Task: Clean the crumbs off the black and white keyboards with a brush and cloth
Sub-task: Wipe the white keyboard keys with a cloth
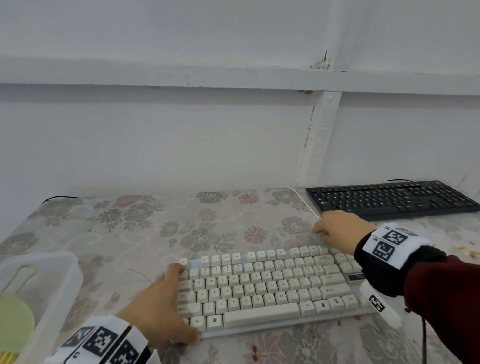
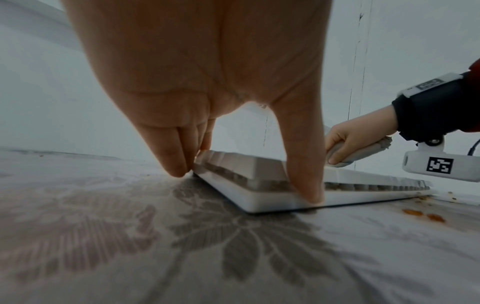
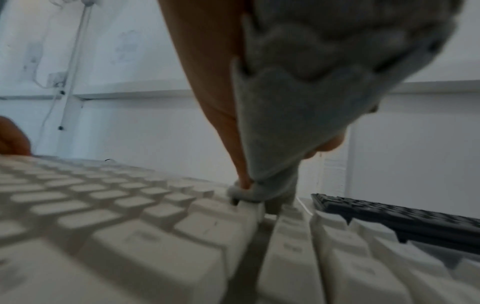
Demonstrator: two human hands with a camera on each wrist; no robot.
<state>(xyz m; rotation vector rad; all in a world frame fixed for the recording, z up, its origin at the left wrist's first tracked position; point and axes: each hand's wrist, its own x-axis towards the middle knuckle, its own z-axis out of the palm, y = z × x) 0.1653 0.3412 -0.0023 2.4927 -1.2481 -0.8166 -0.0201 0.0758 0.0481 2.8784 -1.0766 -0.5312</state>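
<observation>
The white keyboard (image 1: 267,287) lies flat on the flowery tabletop (image 1: 140,230). The left hand (image 1: 165,307) grips its left end, thumb on the near edge and fingers on the far edge. The right hand (image 1: 337,229) holds a grey cloth (image 3: 298,115) bunched up and presses it on the top right keys. The black keyboard (image 1: 388,198) sits farther back on the right. Orange crumbs (image 2: 423,214) lie near the white one.
</observation>
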